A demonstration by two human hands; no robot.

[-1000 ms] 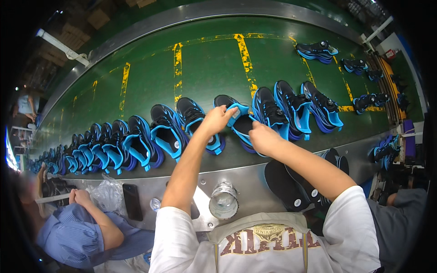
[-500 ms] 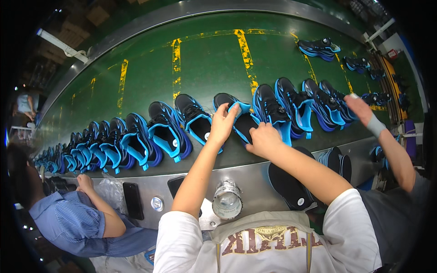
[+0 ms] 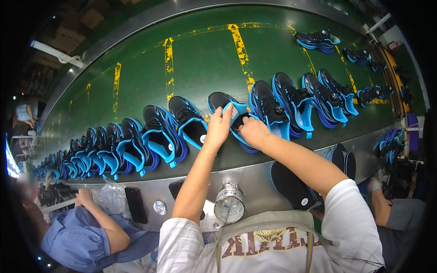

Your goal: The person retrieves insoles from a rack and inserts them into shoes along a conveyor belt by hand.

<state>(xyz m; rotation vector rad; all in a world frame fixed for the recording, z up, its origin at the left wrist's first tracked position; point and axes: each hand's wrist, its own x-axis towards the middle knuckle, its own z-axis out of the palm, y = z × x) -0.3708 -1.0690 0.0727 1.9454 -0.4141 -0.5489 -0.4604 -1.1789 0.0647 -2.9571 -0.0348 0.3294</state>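
A black and blue sneaker (image 3: 220,98) lies on the green belt in front of me, its toe pointing away. My left hand (image 3: 218,128) pinches its light-blue tongue (image 3: 235,110), holding the opening wide. My right hand (image 3: 253,132) reaches into the opening with its fingers curled; the fingertips, and anything they hold, are hidden. Directly to the right stands another such sneaker (image 3: 265,101), and to the left one more (image 3: 184,109) with a white round sticker inside.
Similar sneakers (image 3: 157,125) line the green belt (image 3: 200,59) on both sides. On the metal ledge sit black insoles (image 3: 290,184), a clear jar (image 3: 229,203), a phone (image 3: 135,204) and a round metal piece (image 3: 160,208). Co-workers sit left, in a blue striped top (image 3: 75,236), and right.
My right hand has moved from the sneaker's heel end up into its opening. My left hand stays at the tongue. The right co-worker's hand has drawn back from the sneakers.
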